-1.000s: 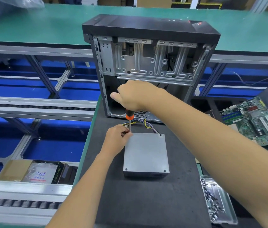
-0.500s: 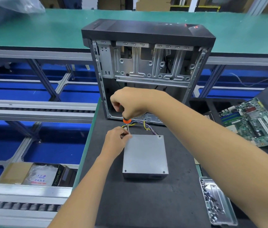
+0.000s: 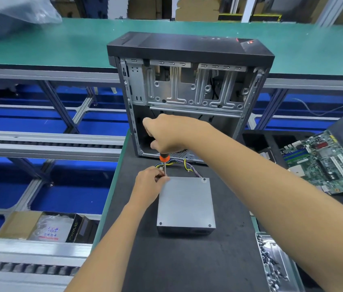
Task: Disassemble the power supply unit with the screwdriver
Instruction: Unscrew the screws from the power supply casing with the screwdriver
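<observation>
The unit [image 3: 185, 204] lies flat on the table [image 3: 187, 264], near the open case [image 3: 189, 91]. The screwdriver [image 3: 164, 160] is gripped upright by the right hand [image 3: 166, 133] over the far-left corner screw, and its shaft is pinched by the left hand [image 3: 149, 182] to keep the tip seated.

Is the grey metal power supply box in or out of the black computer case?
Out. The grey metal power supply box lies flat on the dark mat, in front of the black computer case.
</observation>
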The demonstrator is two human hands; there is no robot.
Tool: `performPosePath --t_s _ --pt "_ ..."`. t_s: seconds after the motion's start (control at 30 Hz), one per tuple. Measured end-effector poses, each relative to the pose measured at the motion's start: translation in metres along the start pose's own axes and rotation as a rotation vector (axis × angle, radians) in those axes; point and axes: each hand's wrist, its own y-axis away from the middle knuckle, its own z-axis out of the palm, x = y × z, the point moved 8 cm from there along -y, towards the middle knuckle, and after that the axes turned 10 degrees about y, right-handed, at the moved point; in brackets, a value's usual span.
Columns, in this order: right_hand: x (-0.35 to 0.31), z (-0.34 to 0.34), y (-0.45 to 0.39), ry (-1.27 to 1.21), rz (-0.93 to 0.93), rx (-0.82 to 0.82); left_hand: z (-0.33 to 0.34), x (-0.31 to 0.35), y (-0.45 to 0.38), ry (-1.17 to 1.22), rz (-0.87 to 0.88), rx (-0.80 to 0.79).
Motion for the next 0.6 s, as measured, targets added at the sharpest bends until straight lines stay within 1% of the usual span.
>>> performPosePath --t_s 0.13,0.27,0.3,0.37,0.4,0.43,0.5,0.6 --pt "-0.004 0.0 0.003 -0.065 -0.056 -0.069 0.001 -0.001 0.0 0.013 -0.014 -0.008" --pt "-0.011 0.005 0.003 -0.107 -0.082 -0.054 0.0 0.0 0.001 0.012 -0.008 -0.007" --pt "-0.008 0.004 0.002 -0.065 -0.049 -0.025 0.0 0.0 0.001 0.008 -0.011 -0.009" --pt "0.003 0.001 -0.001 0.073 0.079 0.026 0.001 -0.001 0.001 0.002 -0.025 -0.012" --pt "0.008 0.001 -0.002 0.122 0.127 0.026 0.001 -0.001 0.001 -0.001 -0.028 -0.013" --pt "0.009 0.002 -0.004 0.135 0.13 0.014 0.001 -0.001 0.001 -0.005 -0.026 -0.014" --pt "0.004 0.005 -0.006 0.078 0.069 0.008 0.002 -0.001 0.001 -0.007 -0.018 -0.012" --pt "0.001 0.003 -0.003 -0.014 -0.002 0.054 0.002 0.0 0.001 -0.003 -0.001 0.002"
